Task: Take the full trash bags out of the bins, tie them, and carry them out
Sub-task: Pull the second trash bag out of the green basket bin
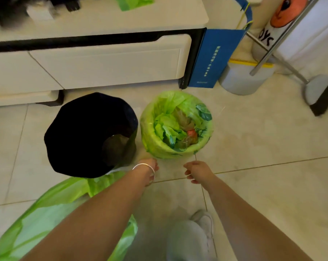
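A small bin lined with a green trash bag (150, 132) stands on the tiled floor, filled with leafy scraps and wrappers. To its left stands a larger bin with a black bag (87, 132), mostly dark inside. A big green bag (52, 215) lies on the floor at the lower left, partly under my left arm. My left hand (150, 171), with a silver bangle on the wrist, hovers just below the green bin's near rim, fingers curled and holding nothing I can see. My right hand (196, 171) is a little to the right, fingers loosely curled, empty.
A white cabinet with drawers (102, 65) stands behind the bins. A blue paper bag (214, 57), a grey round base (240, 81) and a metal stand foot (321, 95) crowd the upper right. My shoe (202, 223) is on the floor below my hands.
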